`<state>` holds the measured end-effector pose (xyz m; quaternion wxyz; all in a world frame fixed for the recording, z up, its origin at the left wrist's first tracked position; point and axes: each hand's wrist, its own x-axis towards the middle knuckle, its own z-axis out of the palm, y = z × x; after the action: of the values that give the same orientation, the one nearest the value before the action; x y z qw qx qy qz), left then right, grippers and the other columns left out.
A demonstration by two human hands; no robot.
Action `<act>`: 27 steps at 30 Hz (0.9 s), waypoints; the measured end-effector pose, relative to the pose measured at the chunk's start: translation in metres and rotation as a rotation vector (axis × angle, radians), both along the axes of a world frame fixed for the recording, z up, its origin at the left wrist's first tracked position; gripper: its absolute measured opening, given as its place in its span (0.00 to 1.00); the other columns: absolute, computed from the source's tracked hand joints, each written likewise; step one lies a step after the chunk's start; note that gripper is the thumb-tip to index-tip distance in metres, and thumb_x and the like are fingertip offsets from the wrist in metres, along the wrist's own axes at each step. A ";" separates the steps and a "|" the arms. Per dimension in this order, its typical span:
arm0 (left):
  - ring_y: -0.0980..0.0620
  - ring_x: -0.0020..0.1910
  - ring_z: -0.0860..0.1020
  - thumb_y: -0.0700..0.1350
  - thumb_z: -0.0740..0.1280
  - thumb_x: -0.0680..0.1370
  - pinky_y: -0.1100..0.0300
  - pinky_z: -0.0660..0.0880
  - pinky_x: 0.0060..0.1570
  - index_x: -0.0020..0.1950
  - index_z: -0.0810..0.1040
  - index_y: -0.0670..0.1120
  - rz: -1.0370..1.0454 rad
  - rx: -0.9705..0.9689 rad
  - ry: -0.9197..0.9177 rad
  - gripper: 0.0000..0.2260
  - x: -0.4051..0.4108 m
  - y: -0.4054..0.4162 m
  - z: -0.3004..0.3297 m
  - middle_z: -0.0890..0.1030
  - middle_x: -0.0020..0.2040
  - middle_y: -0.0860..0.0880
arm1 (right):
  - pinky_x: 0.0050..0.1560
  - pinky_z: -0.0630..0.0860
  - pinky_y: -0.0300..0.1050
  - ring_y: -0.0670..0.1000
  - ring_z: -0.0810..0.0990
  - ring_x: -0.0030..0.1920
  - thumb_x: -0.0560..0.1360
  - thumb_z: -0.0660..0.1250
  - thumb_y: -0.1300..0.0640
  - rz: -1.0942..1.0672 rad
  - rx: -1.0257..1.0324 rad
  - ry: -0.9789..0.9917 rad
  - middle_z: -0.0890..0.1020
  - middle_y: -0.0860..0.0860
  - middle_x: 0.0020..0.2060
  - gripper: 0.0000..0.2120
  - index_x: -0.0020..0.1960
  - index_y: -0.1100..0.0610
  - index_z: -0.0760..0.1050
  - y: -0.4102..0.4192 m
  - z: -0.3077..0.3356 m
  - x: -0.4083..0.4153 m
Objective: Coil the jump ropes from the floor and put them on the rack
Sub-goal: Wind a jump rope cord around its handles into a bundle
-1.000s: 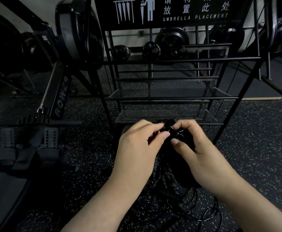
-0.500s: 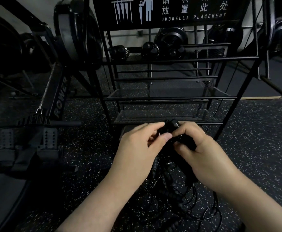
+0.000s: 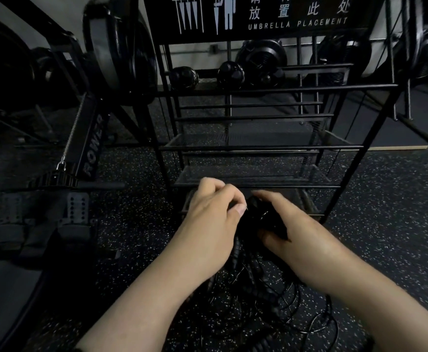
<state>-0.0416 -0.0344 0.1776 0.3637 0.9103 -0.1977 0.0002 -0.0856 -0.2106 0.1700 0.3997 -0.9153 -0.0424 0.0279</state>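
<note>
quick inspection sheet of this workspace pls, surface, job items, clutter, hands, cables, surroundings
surface: dark speckled rubber floor.
job's things: black jump rope handles bunched between both hands; jump ropes trail in loose loops on the floor, not yet coiled; rack stands just ahead, its mesh shelves look bare.
clutter: nothing seen apart from the rope tangle.
grippers: left hand curled, thumb and fingers pinching at the handles; right hand gripping the handles from the other side.
cables: thin rope strands spread under the forearms, some beaded.
surroundings: rowing machine on the left; umbrella placement sign atop the rack; dumbbells behind it.
</note>
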 end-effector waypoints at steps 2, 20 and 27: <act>0.58 0.59 0.71 0.47 0.62 0.84 0.59 0.68 0.63 0.48 0.75 0.55 -0.077 0.009 -0.014 0.06 0.002 0.002 0.001 0.68 0.55 0.62 | 0.58 0.69 0.25 0.24 0.70 0.59 0.80 0.68 0.52 0.057 -0.030 0.022 0.71 0.23 0.58 0.31 0.74 0.30 0.59 -0.002 0.000 0.001; 0.58 0.54 0.83 0.46 0.69 0.81 0.56 0.77 0.63 0.51 0.85 0.52 -0.043 -0.425 0.418 0.05 0.001 -0.002 0.001 0.86 0.50 0.55 | 0.54 0.76 0.33 0.35 0.80 0.55 0.74 0.74 0.46 0.061 0.138 0.050 0.81 0.32 0.55 0.31 0.70 0.30 0.63 -0.002 -0.004 -0.005; 0.57 0.57 0.83 0.57 0.60 0.84 0.52 0.77 0.64 0.54 0.84 0.53 -0.007 -0.582 0.530 0.15 0.000 -0.004 0.000 0.86 0.54 0.53 | 0.61 0.78 0.42 0.37 0.81 0.57 0.73 0.76 0.46 -0.012 0.260 0.012 0.81 0.32 0.57 0.29 0.69 0.33 0.68 0.002 -0.004 -0.002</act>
<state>-0.0420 -0.0383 0.1781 0.6450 0.7370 -0.0915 -0.1800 -0.0872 -0.2088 0.1656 0.5153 -0.8558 -0.0380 0.0252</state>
